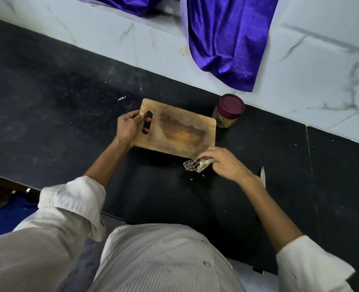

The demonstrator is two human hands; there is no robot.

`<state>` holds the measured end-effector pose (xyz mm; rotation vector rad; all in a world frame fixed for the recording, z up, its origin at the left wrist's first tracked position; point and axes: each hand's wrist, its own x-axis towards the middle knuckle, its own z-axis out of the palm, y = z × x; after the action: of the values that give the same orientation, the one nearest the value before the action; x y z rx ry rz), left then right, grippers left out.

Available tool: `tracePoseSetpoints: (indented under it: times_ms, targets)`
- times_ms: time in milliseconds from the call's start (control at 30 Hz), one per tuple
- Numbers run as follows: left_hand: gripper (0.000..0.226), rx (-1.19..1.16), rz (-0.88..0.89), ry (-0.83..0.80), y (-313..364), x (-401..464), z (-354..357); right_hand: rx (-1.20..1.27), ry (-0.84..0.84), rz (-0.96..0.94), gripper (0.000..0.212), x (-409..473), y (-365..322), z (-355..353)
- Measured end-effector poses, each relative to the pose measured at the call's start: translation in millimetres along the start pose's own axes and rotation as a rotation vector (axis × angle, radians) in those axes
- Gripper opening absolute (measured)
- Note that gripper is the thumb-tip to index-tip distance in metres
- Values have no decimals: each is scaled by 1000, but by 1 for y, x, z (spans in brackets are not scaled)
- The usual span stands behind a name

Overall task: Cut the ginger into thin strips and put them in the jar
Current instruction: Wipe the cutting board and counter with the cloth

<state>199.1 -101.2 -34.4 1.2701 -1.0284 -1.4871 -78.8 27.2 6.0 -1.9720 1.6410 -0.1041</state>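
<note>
Head view: L hand gripped the handle end of the board, thumb on top by the slot, fingers curled under the edge. Board appeared tilted, far edge raised off the counter; a brown wet stain ran across its middle w/ a few fine shreds near the L thumb.

R hand sat at the board's near-right corner, fingers curled and pinching a folded patterned cloth; cloth touched the counter just beside that corner. Small crumbs lay on the counter below the cloth.

Jar stood upright beyond the R hand, just past the board's far-right corner, maroon lid on; pale strips showed thru the glass, presumably ginger. Knife lay on the counter right of the R wrist, tip pointing away, handle hidden by the forearm.

Purple fabric hung over the tiled wall beyond the jar.
</note>
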Motion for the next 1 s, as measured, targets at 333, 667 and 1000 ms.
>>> tracePoseSetpoints:
  times_ms: [333, 667, 1000]
  targets:
    - [22, 26, 12, -69, 4, -10, 15, -114, 301, -141, 58, 101, -59, -60]
    - [20, 1, 21, 22, 1, -8, 13, -218, 197, -172, 49, 60, -62, -4]
    - [20, -126, -44, 226, -11, 1, 2, -92, 63, -96, 65, 31, -27, 4]
